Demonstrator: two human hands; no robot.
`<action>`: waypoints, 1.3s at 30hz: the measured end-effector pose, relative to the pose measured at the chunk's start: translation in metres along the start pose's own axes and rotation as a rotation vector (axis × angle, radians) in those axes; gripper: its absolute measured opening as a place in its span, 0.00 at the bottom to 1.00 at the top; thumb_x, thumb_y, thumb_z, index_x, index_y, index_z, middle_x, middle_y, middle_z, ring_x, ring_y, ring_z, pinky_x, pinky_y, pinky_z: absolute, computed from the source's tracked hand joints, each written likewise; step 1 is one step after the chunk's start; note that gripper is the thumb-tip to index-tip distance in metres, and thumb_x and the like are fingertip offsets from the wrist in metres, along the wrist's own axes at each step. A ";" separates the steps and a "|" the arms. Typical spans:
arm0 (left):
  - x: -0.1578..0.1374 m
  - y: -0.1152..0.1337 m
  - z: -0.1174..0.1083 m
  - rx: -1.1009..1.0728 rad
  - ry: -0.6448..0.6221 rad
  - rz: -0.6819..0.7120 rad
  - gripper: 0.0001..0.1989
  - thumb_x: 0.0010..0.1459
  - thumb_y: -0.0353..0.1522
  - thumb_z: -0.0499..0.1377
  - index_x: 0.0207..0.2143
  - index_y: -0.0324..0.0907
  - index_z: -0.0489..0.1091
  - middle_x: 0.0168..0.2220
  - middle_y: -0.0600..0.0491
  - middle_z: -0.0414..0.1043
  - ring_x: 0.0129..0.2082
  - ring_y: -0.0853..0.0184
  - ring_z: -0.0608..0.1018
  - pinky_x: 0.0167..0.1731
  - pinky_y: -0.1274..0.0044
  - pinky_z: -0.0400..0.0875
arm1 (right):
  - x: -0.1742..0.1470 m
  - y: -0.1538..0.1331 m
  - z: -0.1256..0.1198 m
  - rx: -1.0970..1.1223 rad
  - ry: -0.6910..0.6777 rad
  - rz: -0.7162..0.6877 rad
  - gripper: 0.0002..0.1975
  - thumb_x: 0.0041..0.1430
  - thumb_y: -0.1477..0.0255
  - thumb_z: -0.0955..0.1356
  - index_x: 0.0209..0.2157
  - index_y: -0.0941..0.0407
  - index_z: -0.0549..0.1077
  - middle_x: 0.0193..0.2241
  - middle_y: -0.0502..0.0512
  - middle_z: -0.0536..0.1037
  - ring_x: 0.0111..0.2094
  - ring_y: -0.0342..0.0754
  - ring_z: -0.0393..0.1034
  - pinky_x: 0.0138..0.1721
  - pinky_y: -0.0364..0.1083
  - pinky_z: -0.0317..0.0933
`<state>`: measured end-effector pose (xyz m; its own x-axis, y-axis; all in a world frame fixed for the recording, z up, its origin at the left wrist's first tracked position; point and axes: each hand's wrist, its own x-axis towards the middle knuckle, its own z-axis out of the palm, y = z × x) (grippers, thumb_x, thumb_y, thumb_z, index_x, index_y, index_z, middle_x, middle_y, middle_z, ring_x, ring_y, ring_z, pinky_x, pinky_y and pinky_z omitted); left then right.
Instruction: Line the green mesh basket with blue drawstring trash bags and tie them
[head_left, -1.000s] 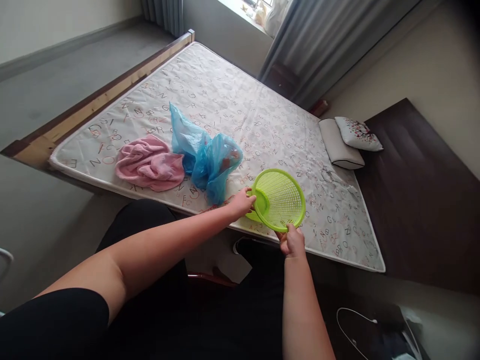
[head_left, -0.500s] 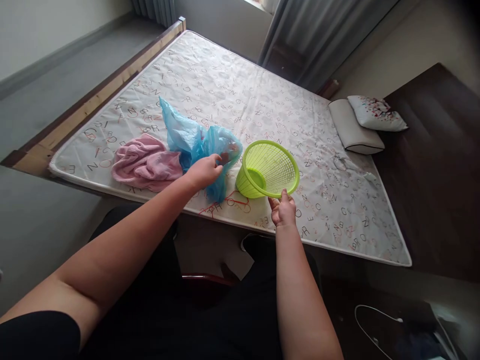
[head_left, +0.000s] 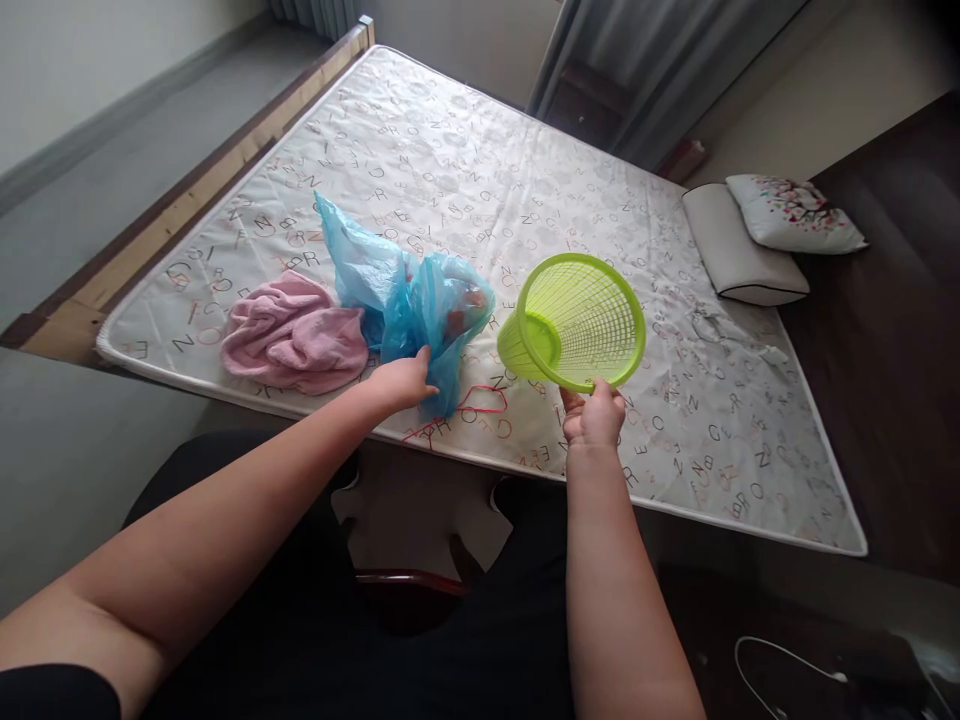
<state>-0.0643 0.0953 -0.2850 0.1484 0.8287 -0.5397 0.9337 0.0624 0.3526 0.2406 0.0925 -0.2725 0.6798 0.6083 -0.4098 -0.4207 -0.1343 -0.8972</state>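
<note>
With fingers closed on its near rim, my right hand (head_left: 596, 415) holds a lime-green plastic mesh basket (head_left: 529, 345). The basket tilts, its mouth turned up and towards me, and nothing shows inside. My left hand (head_left: 405, 383) is at the near side of a crumpled, see-through blue plastic bag (head_left: 435, 315), fingers apart; whether it touches the bag is hard to tell. Reddish-brown contents show dimly through the bag. Left of the bag lies a bunched pink towel (head_left: 300, 335). A thin red string (head_left: 484, 403) lies between my hands.
Everything rests on a letter-printed mattress (head_left: 480, 180) with a wooden bed frame edge (head_left: 247, 160) at left. A beige bolster (head_left: 742, 245) and a floral cushion (head_left: 795, 213) lie far right. A white cable (head_left: 780, 645) is at lower right, and grey curtains (head_left: 637, 80) hang behind.
My right hand has moved the basket to the right, away from the bag, and tilted it more. My left hand has drawn back slightly, lower on the bag's near side.
</note>
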 end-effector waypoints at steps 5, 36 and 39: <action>0.012 0.008 -0.001 0.025 0.072 0.067 0.36 0.68 0.34 0.63 0.75 0.37 0.61 0.60 0.33 0.79 0.62 0.43 0.80 0.54 0.66 0.74 | -0.001 0.005 0.008 -0.065 -0.017 0.135 0.12 0.68 0.65 0.70 0.44 0.49 0.61 0.43 0.48 0.73 0.33 0.42 0.79 0.34 0.45 0.80; 0.015 0.029 -0.012 -0.316 0.440 0.481 0.13 0.65 0.43 0.67 0.36 0.42 0.78 0.33 0.50 0.78 0.33 0.64 0.77 0.36 0.74 0.70 | -0.055 0.056 0.045 -0.116 -0.793 0.151 0.28 0.49 0.55 0.82 0.44 0.52 0.71 0.39 0.48 0.82 0.36 0.44 0.79 0.38 0.44 0.73; 0.022 0.030 -0.007 -0.419 0.389 0.474 0.15 0.65 0.44 0.67 0.41 0.41 0.79 0.37 0.49 0.81 0.35 0.63 0.80 0.37 0.75 0.72 | -0.054 0.052 0.043 -0.152 -0.847 0.102 0.31 0.47 0.58 0.83 0.48 0.51 0.72 0.43 0.50 0.83 0.38 0.44 0.79 0.41 0.45 0.74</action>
<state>-0.0353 0.1193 -0.2811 0.3058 0.9517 0.0256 0.5839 -0.2087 0.7846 0.1564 0.0868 -0.2901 -0.0590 0.9574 -0.2825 -0.3296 -0.2858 -0.8998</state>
